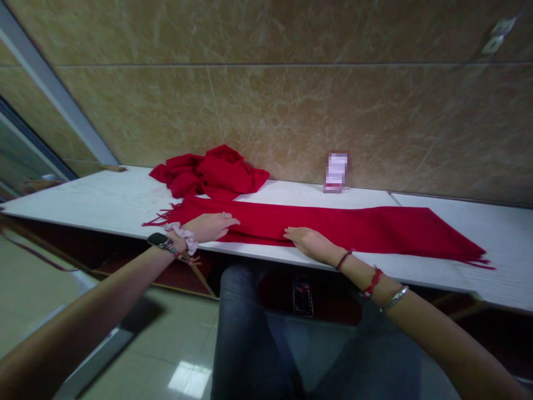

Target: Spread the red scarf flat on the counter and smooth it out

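A red fringed scarf (353, 225) lies lengthwise along the white tabletop, folded into a long strip. Tassels show at both its ends, and a dark fold line runs near its front edge between my hands. My left hand (212, 225) rests on the left part of the scarf, fingers stretched out over the cloth. On the front edge, near the middle, my right hand (310, 242) lies with its fingers extended and the palm down. Behind the left end sits a crumpled heap of red cloth (216, 172).
A small blurred pale object (336, 172) stands against the tiled wall (291, 111). Under the white tabletop (95, 191), a phone with a lit screen (302, 295) lies on a dark shelf. A wall socket (497, 36) is at upper right.
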Available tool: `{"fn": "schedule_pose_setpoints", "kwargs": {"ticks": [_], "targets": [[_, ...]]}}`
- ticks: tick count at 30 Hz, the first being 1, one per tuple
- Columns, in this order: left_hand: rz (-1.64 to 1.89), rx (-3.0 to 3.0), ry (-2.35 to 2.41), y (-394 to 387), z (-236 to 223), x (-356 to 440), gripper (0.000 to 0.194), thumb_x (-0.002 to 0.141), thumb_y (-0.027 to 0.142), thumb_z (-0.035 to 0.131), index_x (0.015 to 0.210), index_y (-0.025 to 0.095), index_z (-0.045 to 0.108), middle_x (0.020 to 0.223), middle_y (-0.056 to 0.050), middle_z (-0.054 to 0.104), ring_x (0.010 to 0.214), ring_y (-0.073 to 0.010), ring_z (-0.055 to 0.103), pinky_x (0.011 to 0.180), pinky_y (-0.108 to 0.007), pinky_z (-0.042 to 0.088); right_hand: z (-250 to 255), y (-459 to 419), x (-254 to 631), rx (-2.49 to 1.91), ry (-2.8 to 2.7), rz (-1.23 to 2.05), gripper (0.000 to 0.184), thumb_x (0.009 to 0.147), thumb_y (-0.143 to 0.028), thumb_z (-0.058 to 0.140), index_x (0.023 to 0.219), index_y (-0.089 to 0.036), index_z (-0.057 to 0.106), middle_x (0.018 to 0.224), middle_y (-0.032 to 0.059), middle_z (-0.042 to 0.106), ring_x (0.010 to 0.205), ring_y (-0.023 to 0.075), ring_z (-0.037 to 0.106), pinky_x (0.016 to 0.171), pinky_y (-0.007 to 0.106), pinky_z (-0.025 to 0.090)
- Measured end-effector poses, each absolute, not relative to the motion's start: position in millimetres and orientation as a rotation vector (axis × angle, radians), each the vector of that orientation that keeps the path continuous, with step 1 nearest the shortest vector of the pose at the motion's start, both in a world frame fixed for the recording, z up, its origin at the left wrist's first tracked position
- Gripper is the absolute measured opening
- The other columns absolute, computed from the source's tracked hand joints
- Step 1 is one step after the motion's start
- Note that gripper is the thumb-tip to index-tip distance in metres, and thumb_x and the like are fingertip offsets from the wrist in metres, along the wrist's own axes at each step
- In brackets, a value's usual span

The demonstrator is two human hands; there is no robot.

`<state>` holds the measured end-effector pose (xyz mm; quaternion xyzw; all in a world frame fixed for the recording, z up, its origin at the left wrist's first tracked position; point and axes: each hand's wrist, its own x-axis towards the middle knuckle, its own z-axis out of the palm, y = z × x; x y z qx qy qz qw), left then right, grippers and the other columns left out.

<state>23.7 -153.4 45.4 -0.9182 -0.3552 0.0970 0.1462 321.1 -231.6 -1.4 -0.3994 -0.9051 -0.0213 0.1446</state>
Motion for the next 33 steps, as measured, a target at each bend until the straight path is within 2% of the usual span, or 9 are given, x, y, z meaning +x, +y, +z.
{"fn": "schedule_pose_setpoints", "kwargs": {"ticks": [3, 7, 14, 19, 22, 26, 29, 31, 33], "targets": [[0.233, -2.646, -1.001, -155, 45, 20, 0.036, 0.084, 0.017, 0.036, 0.117, 0.021, 0.048, 0.115, -0.007, 0.054, 0.105, -0.0166, 0.052, 0.086, -0.027, 0.042, -3, -234, 324, -1.13, -2.536, -0.079, 0.033, 0.084, -0.012, 0.041, 0.113, -0.011, 0.057, 0.122, 0.0143, 0.053, 0.117, 0.0198, 0.046, 0.098, 0.036, 0.038], [0.357, -2.705, -0.973, -160, 36, 19, 0.039, 0.08, 0.01, 0.039, 0.116, 0.02, 0.049, 0.116, -0.008, 0.054, 0.108, -0.0167, 0.05, 0.09, -0.027, 0.04, -6, -236, 328, -1.059, -2.606, -0.057, 0.031, 0.084, -0.015, 0.044, 0.11, -0.014, 0.059, 0.12, 0.0121, 0.055, 0.114, 0.0197, 0.048, 0.098, 0.036, 0.039], [0.262, -2.768, -1.011, -155, 41, 18, 0.035, 0.08, 0.013, 0.037, 0.112, 0.019, 0.05, 0.114, -0.007, 0.055, 0.109, -0.0174, 0.049, 0.091, -0.029, 0.039, -6, -233, 330, -1.058, -2.536, 0.016, 0.033, 0.084, -0.013, 0.041, 0.112, -0.016, 0.058, 0.117, 0.009, 0.058, 0.111, 0.0168, 0.051, 0.097, 0.035, 0.039], [0.325, -2.91, -0.985, -155, 39, 18, 0.033, 0.068, 0.007, 0.041, 0.096, 0.018, 0.055, 0.092, -0.004, 0.06, 0.086, -0.0149, 0.056, 0.079, -0.025, 0.043, -6, -236, 332, -1.024, -2.621, 0.103, 0.032, 0.085, -0.016, 0.041, 0.111, -0.017, 0.059, 0.12, 0.0096, 0.056, 0.115, 0.0174, 0.047, 0.099, 0.037, 0.036], [0.265, -2.958, -0.995, -156, 42, 23, 0.025, 0.072, 0.013, 0.042, 0.093, 0.017, 0.054, 0.088, -0.003, 0.058, 0.081, -0.0142, 0.055, 0.077, -0.024, 0.043, -7, -237, 333, -1.049, -2.62, 0.109, 0.034, 0.083, -0.013, 0.041, 0.112, -0.018, 0.058, 0.123, 0.009, 0.054, 0.117, 0.0168, 0.046, 0.101, 0.037, 0.035], [-0.079, -2.942, -0.997, -154, 46, 47, 0.03, 0.083, 0.022, 0.033, 0.106, 0.014, 0.05, 0.103, -0.007, 0.053, 0.096, -0.015, 0.05, 0.089, -0.027, 0.038, -8, -239, 332, -1.047, -2.612, 0.127, 0.035, 0.082, -0.013, 0.041, 0.112, -0.018, 0.059, 0.123, 0.0101, 0.053, 0.116, 0.0176, 0.046, 0.1, 0.039, 0.034], [-0.266, -2.861, -0.974, -149, 38, 76, 0.036, 0.088, 0.025, 0.029, 0.119, 0.015, 0.044, 0.121, -0.01, 0.046, 0.112, -0.0172, 0.042, 0.098, -0.032, 0.032, -5, -239, 332, -1.027, -2.564, 0.177, 0.032, 0.085, -0.018, 0.04, 0.11, -0.018, 0.06, 0.122, 0.0101, 0.055, 0.116, 0.0174, 0.046, 0.101, 0.038, 0.034], [-0.299, -2.822, -1.012, -144, 28, 97, 0.04, 0.09, 0.03, 0.028, 0.126, 0.016, 0.039, 0.133, -0.011, 0.036, 0.121, -0.0198, 0.033, 0.1, -0.035, 0.029, -3, -235, 332, -1.099, -2.473, 0.187, 0.033, 0.087, -0.024, 0.038, 0.114, -0.019, 0.057, 0.124, 0.0092, 0.053, 0.12, 0.0174, 0.042, 0.102, 0.039, 0.032], [-0.284, -2.815, -1.075, -141, 18, 116, 0.044, 0.091, 0.034, 0.026, 0.13, 0.018, 0.034, 0.141, -0.01, 0.026, 0.128, -0.0222, 0.023, 0.102, -0.04, 0.026, -2, -228, 333, -1.293, -2.339, 0.143, 0.038, 0.089, -0.03, 0.036, 0.123, -0.019, 0.049, 0.131, 0.0094, 0.046, 0.125, 0.0201, 0.034, 0.102, 0.045, 0.028]]}}
